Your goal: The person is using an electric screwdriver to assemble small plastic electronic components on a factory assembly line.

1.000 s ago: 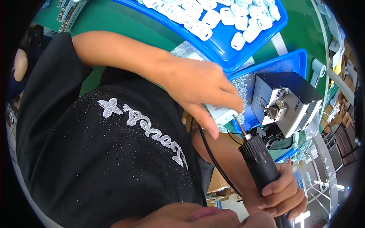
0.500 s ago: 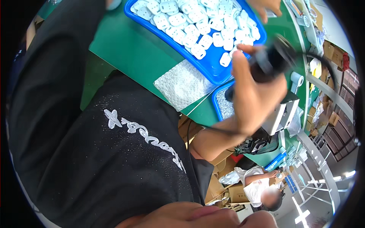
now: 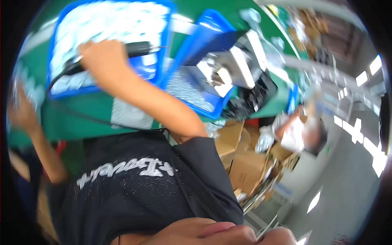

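My right hand (image 3: 104,61) is closed around a black electric screwdriver (image 3: 139,49), its thin metal bit pointing right and its cord trailing to the left. It is over a blue tray (image 3: 52,73) heaped with white plastic pieces (image 3: 110,22). Far to the left, my left hand (image 3: 20,108) is beside a blurred cluster of pale pieces (image 3: 34,92). Motion smears its fingers, so what they hold, if anything, does not show.
Right of the heaped tray, a second blue tray (image 3: 216,112) holds many small grey metal pieces, with a black-and-white device (image 3: 241,65) at it. Bubble wrap (image 3: 130,115) lies on the green table (image 3: 77,118). Cardboard boxes (image 3: 247,169) and another person (image 3: 292,132) are further right.
The view has swung right, so the trays appear further left. My right hand, still gripping the screwdriver, is now over the heaped tray, with the bit pointing right. My left hand shows at the far left.
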Available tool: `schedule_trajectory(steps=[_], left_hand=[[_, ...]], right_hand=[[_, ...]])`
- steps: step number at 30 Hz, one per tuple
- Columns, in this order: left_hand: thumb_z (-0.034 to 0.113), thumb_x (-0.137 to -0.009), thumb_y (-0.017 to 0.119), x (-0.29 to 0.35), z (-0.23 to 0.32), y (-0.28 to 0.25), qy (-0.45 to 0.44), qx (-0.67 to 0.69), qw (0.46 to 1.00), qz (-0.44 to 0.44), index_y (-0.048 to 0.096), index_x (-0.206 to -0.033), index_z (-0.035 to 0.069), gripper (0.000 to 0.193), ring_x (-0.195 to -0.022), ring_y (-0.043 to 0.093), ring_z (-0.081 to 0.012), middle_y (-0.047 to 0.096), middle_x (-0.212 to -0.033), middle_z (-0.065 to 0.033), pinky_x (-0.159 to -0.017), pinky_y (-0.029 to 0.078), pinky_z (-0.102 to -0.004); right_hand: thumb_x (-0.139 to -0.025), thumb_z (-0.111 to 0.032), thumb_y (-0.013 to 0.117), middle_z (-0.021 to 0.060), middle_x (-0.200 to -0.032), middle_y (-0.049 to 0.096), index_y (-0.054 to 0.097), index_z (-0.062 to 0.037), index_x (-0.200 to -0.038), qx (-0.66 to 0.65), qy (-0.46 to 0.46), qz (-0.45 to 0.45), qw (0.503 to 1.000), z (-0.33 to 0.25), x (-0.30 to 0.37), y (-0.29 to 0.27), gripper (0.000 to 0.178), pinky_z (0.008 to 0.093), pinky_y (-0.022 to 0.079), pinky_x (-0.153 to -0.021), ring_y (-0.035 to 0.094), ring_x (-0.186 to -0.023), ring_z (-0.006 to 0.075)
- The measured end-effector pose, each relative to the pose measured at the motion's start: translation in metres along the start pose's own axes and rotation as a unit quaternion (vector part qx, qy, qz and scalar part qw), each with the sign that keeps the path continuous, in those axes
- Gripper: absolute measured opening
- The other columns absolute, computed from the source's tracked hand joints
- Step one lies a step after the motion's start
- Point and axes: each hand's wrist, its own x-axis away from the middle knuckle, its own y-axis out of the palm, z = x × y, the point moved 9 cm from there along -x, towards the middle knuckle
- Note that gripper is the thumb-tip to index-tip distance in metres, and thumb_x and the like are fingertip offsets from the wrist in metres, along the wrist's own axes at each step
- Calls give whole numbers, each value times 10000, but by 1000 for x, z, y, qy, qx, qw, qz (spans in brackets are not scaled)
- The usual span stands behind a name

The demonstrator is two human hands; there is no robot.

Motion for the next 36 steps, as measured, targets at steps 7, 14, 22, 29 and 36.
schedule_trajectory(steps=[7, 14, 22, 29, 36], left_hand=[[451, -785, 765, 94, 52, -32, 204, -451, 868, -39, 665, -1041, 28, 505, -835, 682, -290, 701, -942, -110, -717, 538, -403], [78, -816, 759, 79, 4, -73, -75, -9, 995, -59, 513, -1168, -135, 479, -871, 640, -196, 663, -1031, -149, -813, 549, -319], [416, -987, 495, 82, 51, -2, -130, 457, 842, -254, 349, -1363, -88, 646, -1211, 501, -299, 507, -1306, -220, -1049, 378, -443], [393, -947, 506, 165, 62, 86, -251, 300, 840, -377, 306, -1407, -41, 664, -1211, 513, -247, 477, -1335, -168, -1002, 433, -381], [345, -750, 637, 162, 303, 136, 225, 450, 715, -485, 551, -1174, -71, 599, -868, 616, -391, 611, -1047, -225, -768, 491, -430]], right_hand=[[-660, -122, 699, 142, -647, 632, 611, -3, -840, -1, -40, 80, 996, 4, -7, -12, 233, 398, 446, -518, 651, -583, 289], [-582, -216, 734, 167, -634, 640, 645, 18, -856, -231, -51, 12, 972, -16, -9, -77, 371, 452, 509, -579, 658, -635, 361], [-551, -291, 795, 186, -764, 680, 637, 39, -905, -525, 11, 18, 851, -5, 50, -110, 509, 371, 548, -665, 681, -733, 355], [-644, -200, 789, 147, -770, 681, 549, -30, -1004, -553, 104, 114, 819, 18, 118, -121, 464, 331, 518, -615, 690, -686, 312], [-656, -264, 892, 88, -805, 671, 557, -59, -1011, -364, 278, 181, 871, 60, 190, -126, 529, 295, 516, -637, 655, -694, 143]])
